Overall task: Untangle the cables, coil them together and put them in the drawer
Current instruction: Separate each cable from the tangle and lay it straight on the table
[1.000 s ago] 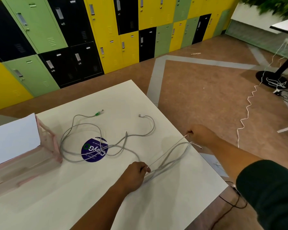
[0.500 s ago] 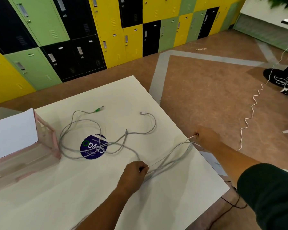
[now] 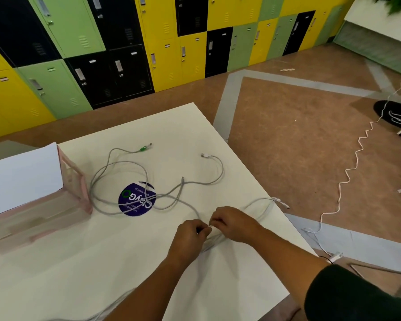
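1. Two hands meet near the front middle of the white table [image 3: 116, 262]. Left hand [image 3: 190, 235] and right hand [image 3: 232, 224] are both closed in a pinch, fingertips almost touching, each gripping grey cables [image 3: 146, 179] where several strands bunch together beneath the knuckles.

2. Most of the cable length lies loose on the table beyond the hands, looping across a round purple sticker [image 3: 137, 199]. One end has a green connector [image 3: 144, 148], another a white plug [image 3: 204, 155]; a further end [image 3: 281, 202] lies right at the table's right edge. Strands cross each other over the sticker, so untangling looks unfinished.

3. Risk: pulling the pinched bunch apart could tighten the crossing over the sticker into a knot, because the far loops are not yet freed.

4. Risk: the end at the right edge could slide off and drag its strand down, since nothing holds it there.

5. Risk: coiling now would trap the tangle inside the coil, and the plugs could snag on neighbouring loops.

6. Pink drawer unit [image 3: 74, 184] sits at the table's left, well apart from the hands. Whether a drawer is open I cannot tell, so stowing may need a free hand first.

7. Another strand [image 3: 116, 306] trails off the table's front edge by the left forearm; an elbow could catch it.
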The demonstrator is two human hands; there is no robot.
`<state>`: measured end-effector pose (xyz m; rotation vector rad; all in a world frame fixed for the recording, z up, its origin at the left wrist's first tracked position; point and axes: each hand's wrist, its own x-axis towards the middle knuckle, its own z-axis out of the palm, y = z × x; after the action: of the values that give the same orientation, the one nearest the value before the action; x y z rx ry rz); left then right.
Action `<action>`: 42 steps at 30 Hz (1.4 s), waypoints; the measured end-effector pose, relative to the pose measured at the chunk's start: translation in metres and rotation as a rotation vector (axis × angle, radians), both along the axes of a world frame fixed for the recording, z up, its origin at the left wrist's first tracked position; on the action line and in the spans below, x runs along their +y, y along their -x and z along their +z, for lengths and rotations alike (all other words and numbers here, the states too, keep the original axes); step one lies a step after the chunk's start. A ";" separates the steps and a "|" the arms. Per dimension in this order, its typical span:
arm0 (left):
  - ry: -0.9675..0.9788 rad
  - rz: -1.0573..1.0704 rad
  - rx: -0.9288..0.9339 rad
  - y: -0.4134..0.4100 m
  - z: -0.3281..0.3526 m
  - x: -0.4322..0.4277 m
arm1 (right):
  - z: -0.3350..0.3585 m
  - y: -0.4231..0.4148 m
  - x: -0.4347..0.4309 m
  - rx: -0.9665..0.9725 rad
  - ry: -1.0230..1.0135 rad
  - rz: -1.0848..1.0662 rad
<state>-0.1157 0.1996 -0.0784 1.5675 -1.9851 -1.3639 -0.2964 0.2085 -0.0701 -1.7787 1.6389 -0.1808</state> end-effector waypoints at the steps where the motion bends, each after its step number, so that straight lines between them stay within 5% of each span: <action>1: -0.002 -0.010 -0.005 -0.004 0.001 0.000 | -0.002 0.001 -0.001 0.008 0.002 0.003; 11: 0.008 -0.009 -0.063 -0.071 0.003 0.010 | -0.006 0.021 0.002 0.194 0.072 -0.013; 20: 0.022 0.038 -0.028 -0.076 0.006 0.016 | 0.011 -0.068 0.008 0.026 -0.001 0.152; 32: -0.157 -0.014 -0.011 -0.084 0.017 0.004 | 0.016 -0.065 0.008 -0.018 -0.070 0.041; 42: -0.063 -0.083 -0.157 -0.082 0.027 -0.001 | 0.014 -0.056 0.008 0.018 -0.105 0.066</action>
<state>-0.0332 0.1986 -0.0514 1.6848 -2.1403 -1.3856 -0.2407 0.2165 -0.0566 -1.7569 1.5702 -0.0482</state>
